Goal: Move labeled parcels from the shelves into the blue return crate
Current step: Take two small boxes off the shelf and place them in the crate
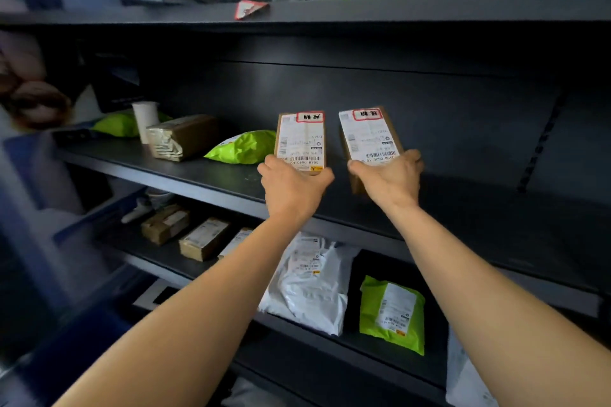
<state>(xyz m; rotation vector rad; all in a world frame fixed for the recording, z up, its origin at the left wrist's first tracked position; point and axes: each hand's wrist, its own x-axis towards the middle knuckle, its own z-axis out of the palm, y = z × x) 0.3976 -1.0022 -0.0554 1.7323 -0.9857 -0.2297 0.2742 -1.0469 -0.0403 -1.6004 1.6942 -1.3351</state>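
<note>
Brown cardboard shows at the edges of two small labelled parcels on the middle dark shelf (148, 158), side by side and apart. The left hand (292, 188) closes its fingers around the near end of the left parcel (301, 142). The right hand (388, 180) likewise clasps the right parcel (368, 135), which is lifted and tilted. A lime-green mailer (243, 147) lies just left.

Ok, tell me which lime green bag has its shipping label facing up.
The green bag on the lowest shelf, beside the white mailer. The other green bags show none.
</note>
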